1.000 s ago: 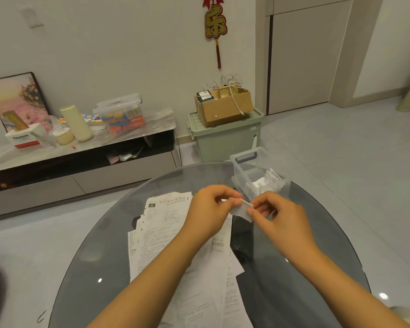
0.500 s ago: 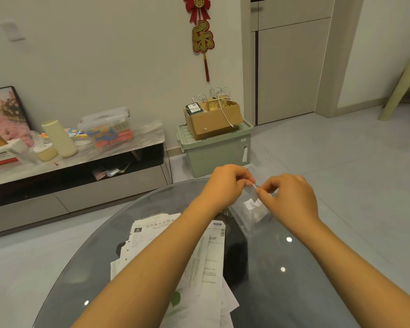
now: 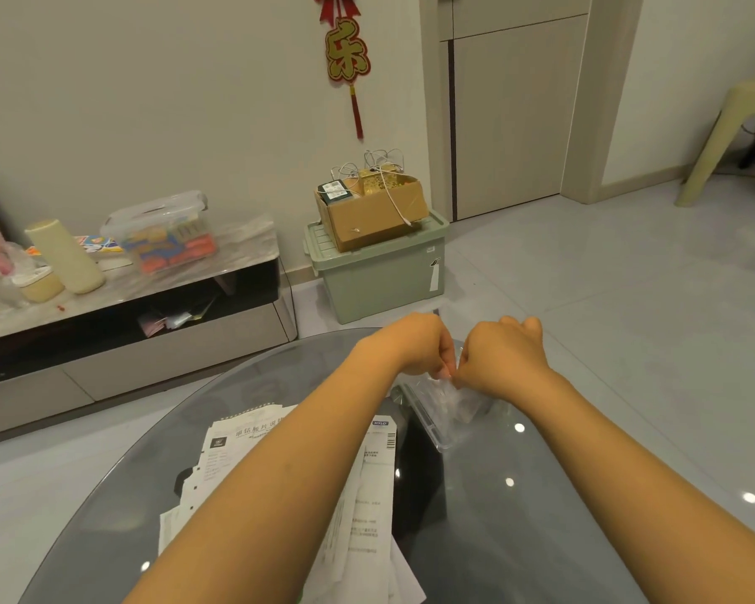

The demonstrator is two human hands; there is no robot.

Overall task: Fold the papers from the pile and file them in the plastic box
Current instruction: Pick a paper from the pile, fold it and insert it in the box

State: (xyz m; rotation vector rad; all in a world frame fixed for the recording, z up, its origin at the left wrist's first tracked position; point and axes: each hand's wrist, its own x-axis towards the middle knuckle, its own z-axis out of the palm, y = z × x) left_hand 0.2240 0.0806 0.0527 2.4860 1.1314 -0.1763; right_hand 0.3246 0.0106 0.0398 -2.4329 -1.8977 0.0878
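Papers [image 3: 358, 494] lie in one loose, overlapping pile on the round glass table [image 3: 541, 538], near its front edge and partly hidden under the person's left forearm; how many sheets there are cannot be counted, though several printed edges show. One clear plastic box [image 3: 443, 409] stands on the table just beyond and to the right of the pile, with something pale inside it that is too blurred to name. Both hands hover over the near end of that box, knuckles up and fingertips meeting. The left hand [image 3: 419, 344] has its fingers curled downward, and the right hand [image 3: 504, 357] is curled the same way, the two pinching toward each other right above the box; whether a folded slip sits between the fingertips cannot be told from here, since only a small pale glint shows there. The pile stays well behind both hands, untouched by either palm. Past the table, on the tiled floor, one green storage bin [image 3: 384, 272] stands against the wall with one cardboard box [image 3: 373, 211] full of cables on its lid. To the left runs one low cabinet [image 3: 127, 307] with a clear lidded tub and a pale cylinder on top. One red hanging ornament [image 3: 345, 50] is on the wall, and one pale plastic stool [image 3: 733, 137] stands at the far right.
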